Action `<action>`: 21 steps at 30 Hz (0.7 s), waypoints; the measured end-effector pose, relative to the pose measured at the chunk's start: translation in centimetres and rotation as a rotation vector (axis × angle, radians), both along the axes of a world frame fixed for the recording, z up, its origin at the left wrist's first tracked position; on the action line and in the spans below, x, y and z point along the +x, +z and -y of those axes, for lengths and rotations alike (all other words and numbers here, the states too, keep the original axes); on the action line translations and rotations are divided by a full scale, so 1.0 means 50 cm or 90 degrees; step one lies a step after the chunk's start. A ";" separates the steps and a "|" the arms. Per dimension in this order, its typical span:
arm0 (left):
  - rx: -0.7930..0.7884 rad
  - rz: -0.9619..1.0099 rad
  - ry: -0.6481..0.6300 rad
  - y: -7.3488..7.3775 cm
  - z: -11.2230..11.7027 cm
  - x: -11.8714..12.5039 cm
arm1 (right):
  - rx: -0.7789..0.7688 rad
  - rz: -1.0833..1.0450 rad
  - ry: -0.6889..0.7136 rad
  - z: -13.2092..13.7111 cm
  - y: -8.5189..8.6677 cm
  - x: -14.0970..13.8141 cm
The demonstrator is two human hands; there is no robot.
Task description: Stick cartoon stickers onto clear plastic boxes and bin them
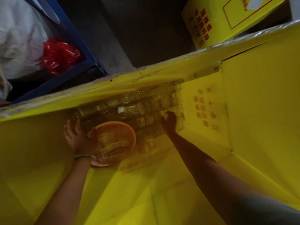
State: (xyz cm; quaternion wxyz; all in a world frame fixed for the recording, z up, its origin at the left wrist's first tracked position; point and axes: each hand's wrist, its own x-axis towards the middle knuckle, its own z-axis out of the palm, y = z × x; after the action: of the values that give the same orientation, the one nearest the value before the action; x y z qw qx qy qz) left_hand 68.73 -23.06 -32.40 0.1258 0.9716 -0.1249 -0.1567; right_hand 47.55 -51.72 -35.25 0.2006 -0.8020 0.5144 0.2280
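Both my arms reach down into a deep yellow box [150, 187]. My left hand [79, 140], a band around its wrist, is at the left rim of a round orange basket [135, 139]. Its fingers are spread beyond the rim and its thumb side overlaps the basket. Clear glass bottles [108, 138] lie inside the basket. To the right, my right hand [170, 122] is among rows of clear glass bottles [131, 110] on the box's bottom. Its fingers curl at one bottle there; blur and dim light obscure the exact contact.
The box's near-horizontal far rim [138, 70] crosses the view, and a flap [273, 109] stands at right. Beyond are another yellow box [235, 2] with red print, a blue frame [76, 37], a white sack [17, 34] and a red plastic bag [59, 55].
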 end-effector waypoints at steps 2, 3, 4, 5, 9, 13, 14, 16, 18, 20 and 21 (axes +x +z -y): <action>-0.090 0.010 -0.119 0.006 0.053 -0.037 | -0.023 -0.067 -0.061 0.071 0.002 -0.095; -0.140 -0.026 -0.180 0.004 0.086 -0.063 | -0.018 -0.097 -0.082 0.092 -0.005 -0.135; -0.185 -0.113 -0.248 -0.001 0.121 -0.093 | -0.003 -0.124 -0.096 0.104 -0.016 -0.167; -0.205 -0.167 -0.304 -0.008 0.158 -0.126 | 0.015 -0.146 -0.104 0.106 -0.032 -0.191; -0.243 -0.282 -0.457 -0.030 0.279 -0.265 | 0.034 -0.187 -0.103 0.068 -0.105 -0.230; -0.240 -0.288 -0.485 -0.008 0.301 -0.336 | -0.025 -0.176 -0.097 0.050 -0.142 -0.231; -0.237 -0.271 -0.473 0.001 0.287 -0.333 | -0.034 -0.168 -0.093 0.053 -0.144 -0.230; -0.221 -0.221 -0.430 0.015 0.240 -0.298 | -0.042 -0.155 -0.085 0.060 -0.145 -0.231; -0.170 -0.155 -0.338 0.026 0.175 -0.226 | -0.043 -0.146 -0.081 0.065 -0.143 -0.231; -0.077 -0.092 -0.176 0.033 0.107 -0.135 | -0.040 -0.141 -0.071 0.068 -0.139 -0.233; -0.034 -0.076 -0.105 0.034 0.075 -0.089 | -0.038 -0.139 -0.062 0.069 -0.135 -0.235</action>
State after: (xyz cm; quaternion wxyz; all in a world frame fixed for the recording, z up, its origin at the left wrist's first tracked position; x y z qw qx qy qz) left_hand 64.26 -26.82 -30.68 0.1457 0.9432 -0.2011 -0.2208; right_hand 35.77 -55.18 -42.01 0.1302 -0.7520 0.5779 0.2890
